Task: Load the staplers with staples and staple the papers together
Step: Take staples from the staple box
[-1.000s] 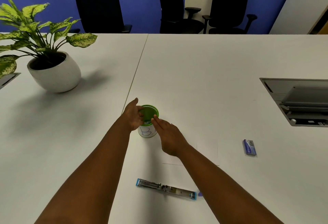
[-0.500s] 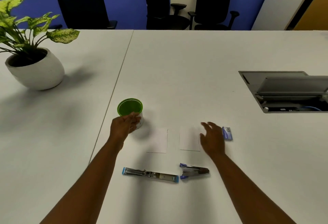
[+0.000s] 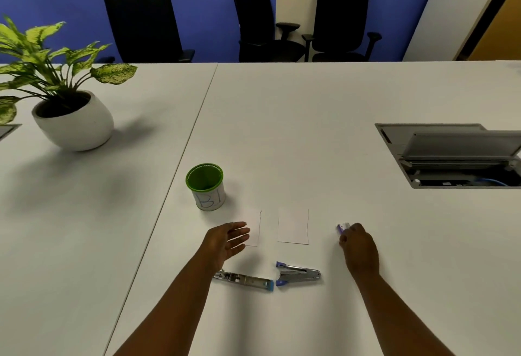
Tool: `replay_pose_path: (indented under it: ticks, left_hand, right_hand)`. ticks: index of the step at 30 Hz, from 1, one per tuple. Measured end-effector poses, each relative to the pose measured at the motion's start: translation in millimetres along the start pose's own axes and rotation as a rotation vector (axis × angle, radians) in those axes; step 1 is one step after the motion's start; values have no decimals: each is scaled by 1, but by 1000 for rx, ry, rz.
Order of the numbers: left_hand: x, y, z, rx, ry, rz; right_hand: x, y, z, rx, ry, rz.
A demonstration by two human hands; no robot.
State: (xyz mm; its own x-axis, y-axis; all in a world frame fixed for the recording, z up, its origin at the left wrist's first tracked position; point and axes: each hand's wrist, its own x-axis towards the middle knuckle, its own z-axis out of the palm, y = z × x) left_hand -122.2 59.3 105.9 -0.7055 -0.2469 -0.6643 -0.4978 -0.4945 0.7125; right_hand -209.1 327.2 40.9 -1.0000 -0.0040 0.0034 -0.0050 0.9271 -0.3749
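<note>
White worktop (image 3: 310,130) is seen lower centre; the staple box (image 3: 342,227) is pinched at the right hand's (image 3: 359,248) fingers, while the left hand's (image 3: 225,240) fingers are spread beside a paper (image 3: 255,229).

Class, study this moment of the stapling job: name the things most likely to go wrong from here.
1. The right hand covers most of the small staple box it is taking up; a poor grip could spill staples over the table.
2. The left hand hovers open over the left paper and could brush it out of line with the right paper.
3. The two staplers lie nearly end to end; picking up one may knock the other.
</note>
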Motion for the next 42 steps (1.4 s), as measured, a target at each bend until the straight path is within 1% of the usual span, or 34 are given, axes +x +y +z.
replay_pose_path:
  ticks: [2,5,6,9,13,17,22,26,28,30,35,39,42]
  left_hand:
    - [-5,-2,3,12,4,3]
    - [-15,-2,8,30,2,12]
    - [-18,-3,10,34,-3,13]
    - [-28,-3,16,41,-52,7]
    - [-46,-3,28,46,-181,-57]
    - [-64,-6,36,-22,-244,-118]
    - [-81,-9,32,-205,-280,-121]
    - [-93,-11,26,-290,-285,-53]
    - [-97,-12,24,-319,-283,0]
    - [-101,-13,21,-352,-277,42]
    - [-112,-13,18,-321,-254,111]
    - [-116,-14,19,-243,-151,135]
    - [-115,-13,19,-179,-69,180]
  right_hand:
    - [-7,-1,-1,32,69,-46]
    - [-19,-12,-6,301,121,-95]
    - [-23,-20,-9,392,113,-124]
    - [-40,-49,-19,632,35,-228]
    - [-60,-77,-37,795,-130,-330]
    - [-73,-93,-56,824,-197,-411]
    - [-84,-106,-71,795,-227,-480]
    - [-91,-114,-82,833,-273,-496]
    - [-94,-115,-84,873,-286,-468]
    - [-97,-116,-86,862,-260,-427]
    - [-105,-119,-89,826,-220,-342]
    - [-109,-120,-91,853,-221,-321]
    - [-110,-123,-92,915,-274,-259]
